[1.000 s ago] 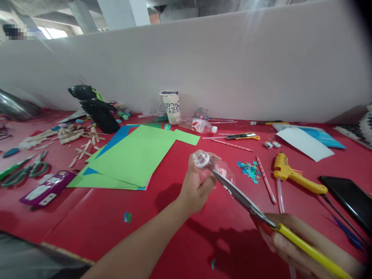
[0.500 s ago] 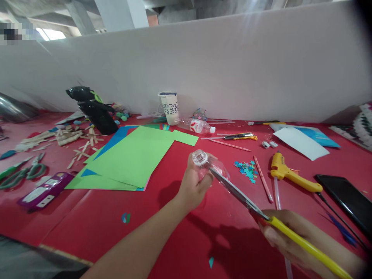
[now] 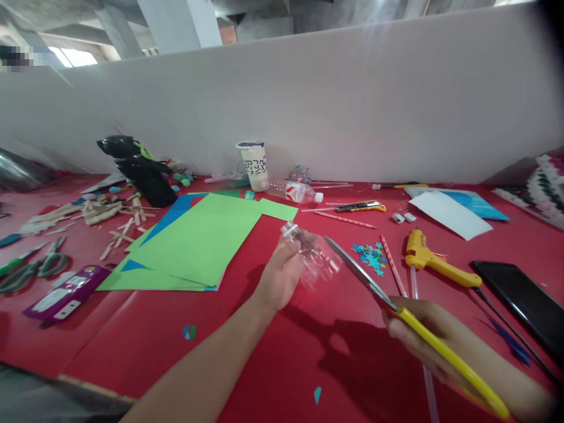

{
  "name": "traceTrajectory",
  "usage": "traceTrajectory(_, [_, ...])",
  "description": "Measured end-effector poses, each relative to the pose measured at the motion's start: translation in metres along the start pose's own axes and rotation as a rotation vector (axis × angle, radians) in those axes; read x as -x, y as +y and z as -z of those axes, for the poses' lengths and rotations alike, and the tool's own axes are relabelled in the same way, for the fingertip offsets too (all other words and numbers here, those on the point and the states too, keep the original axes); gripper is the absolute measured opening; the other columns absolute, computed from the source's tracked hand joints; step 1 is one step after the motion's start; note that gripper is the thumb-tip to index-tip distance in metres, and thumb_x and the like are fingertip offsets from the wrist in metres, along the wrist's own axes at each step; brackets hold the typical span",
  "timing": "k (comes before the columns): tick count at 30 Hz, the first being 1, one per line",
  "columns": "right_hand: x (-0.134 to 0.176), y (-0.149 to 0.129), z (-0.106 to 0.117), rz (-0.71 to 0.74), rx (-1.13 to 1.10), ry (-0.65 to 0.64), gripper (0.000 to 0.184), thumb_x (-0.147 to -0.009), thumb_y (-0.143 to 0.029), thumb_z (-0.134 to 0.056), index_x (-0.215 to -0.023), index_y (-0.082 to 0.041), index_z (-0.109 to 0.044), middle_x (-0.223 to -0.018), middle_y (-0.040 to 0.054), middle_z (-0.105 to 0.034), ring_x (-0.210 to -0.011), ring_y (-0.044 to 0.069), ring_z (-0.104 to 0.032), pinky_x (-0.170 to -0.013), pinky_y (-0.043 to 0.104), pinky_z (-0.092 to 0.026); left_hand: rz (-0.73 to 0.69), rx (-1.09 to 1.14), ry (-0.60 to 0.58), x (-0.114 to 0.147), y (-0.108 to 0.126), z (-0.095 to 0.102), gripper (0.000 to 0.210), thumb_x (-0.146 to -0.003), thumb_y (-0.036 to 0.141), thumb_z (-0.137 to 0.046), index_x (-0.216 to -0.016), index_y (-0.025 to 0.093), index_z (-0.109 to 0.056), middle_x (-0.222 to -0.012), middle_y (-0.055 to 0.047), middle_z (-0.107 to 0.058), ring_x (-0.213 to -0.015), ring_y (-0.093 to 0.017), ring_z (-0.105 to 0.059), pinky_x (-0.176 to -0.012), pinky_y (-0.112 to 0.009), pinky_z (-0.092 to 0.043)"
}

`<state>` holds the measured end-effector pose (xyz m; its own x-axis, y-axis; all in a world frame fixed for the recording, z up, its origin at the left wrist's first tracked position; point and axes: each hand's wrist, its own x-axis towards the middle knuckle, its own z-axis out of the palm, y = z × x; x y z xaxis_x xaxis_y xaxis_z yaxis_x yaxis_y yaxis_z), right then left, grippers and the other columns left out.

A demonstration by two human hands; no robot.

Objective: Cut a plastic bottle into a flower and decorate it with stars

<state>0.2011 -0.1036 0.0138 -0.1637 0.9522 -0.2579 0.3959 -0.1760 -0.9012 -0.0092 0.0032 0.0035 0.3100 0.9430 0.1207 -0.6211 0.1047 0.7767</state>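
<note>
Head view. One clear plastic bottle (image 3: 318,254), clasped near its neck in our left hand (image 3: 282,273). One pair of yellow-handled scissors (image 3: 418,330), gripped in our right hand (image 3: 445,323), tip by the bottle. Our hands: apart. Beyond our right: glue gun (image 3: 440,269), stars (image 3: 371,257).

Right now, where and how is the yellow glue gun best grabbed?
Likely the middle of the handle, from above on the person's near side. The yellow glue gun lies on its side, handle running rightward, nozzle pointing away from the person. I'd avoid the nozzle and mind the cord at the handle's end. The right hand holds scissors.
</note>
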Motion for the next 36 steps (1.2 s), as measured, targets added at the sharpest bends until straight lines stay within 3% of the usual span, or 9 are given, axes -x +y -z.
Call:
traceTrajectory(4, [-0.005,0.005,-0.002,0.012,0.157,-0.079,0.041,-0.08,-0.05,-0.06,-0.062,-0.023,-0.035,-0.055,-0.0077,-0.026,-0.047,0.009,-0.028,-0.042,0.023,-0.02,0.045,0.006,0.041,0.0,0.004,-0.003,0.025,-0.067,0.015,-0.056,-0.091,0.018,-0.061,-0.092,-0.005,-0.068,-0.096,-0.023,-0.062,-0.09,-0.041,-0.042])
traceTrajectory(10, [-0.009,0.015,-0.005,-0.038,0.145,-0.106,0.041,-0.081,-0.052,-0.056,-0.064,-0.022,-0.034,-0.06,-0.0078,-0.024,-0.054,0.01,-0.023,-0.048,0.024,-0.019,0.153,0.087,0.114,-0.001,0.004,-0.002,0.029,-0.06,0.011,-0.055,-0.088,0.015,-0.064,-0.084,-0.006,-0.07,-0.092,-0.024,-0.064,-0.089,-0.04,-0.044])
traceTrajectory(19, [-0.005,0.006,-0.004,-0.073,0.227,-0.098,0.043,-0.079,-0.059,-0.053,-0.064,-0.023,-0.036,-0.062,-0.0063,-0.026,-0.054,0.012,-0.03,-0.05,0.026,-0.022,0.185,0.158,0.078,-0.001,0.003,0.0,0.028,-0.059,0.01,-0.054,-0.084,0.016,-0.065,-0.082,-0.006,-0.071,-0.095,-0.026,-0.063,-0.089,-0.04,-0.045])
traceTrajectory(25, [-0.008,0.012,-0.004,-0.055,0.221,-0.096,0.04,-0.082,-0.055,-0.05,-0.065,-0.023,-0.033,-0.062,-0.0068,-0.023,-0.054,0.012,-0.027,-0.049,0.026,-0.02,0.193,0.179,0.054,-0.003,0.002,0.003,0.016,-0.07,0.018,-0.055,-0.082,0.015,-0.065,-0.084,-0.007,-0.07,-0.095,-0.024,-0.063,-0.088,-0.039,-0.045])
traceTrajectory(30, [-0.009,0.016,-0.004,-0.031,0.252,-0.091,0.039,-0.081,-0.053,-0.055,-0.064,-0.023,-0.036,-0.062,-0.0066,-0.025,-0.055,0.013,-0.029,-0.049,0.025,-0.021,0.165,0.138,0.074,-0.001,0.0,0.003,0.03,-0.061,0.009,-0.055,-0.087,0.016,-0.065,-0.083,-0.005,-0.07,-0.096,-0.024,-0.062,-0.09,-0.04,-0.044])
traceTrajectory(36, [-0.01,0.021,-0.004,-0.026,0.234,-0.095,0.039,-0.085,-0.052,-0.049,-0.065,-0.023,-0.033,-0.062,-0.0072,-0.024,-0.055,0.012,-0.025,-0.049,0.026,-0.019,0.189,0.16,0.069,-0.001,0.001,0.003,0.031,-0.059,0.011,-0.053,-0.088,0.015,-0.065,-0.083,-0.006,-0.07,-0.098,-0.026,-0.062,-0.09,-0.041,-0.044])
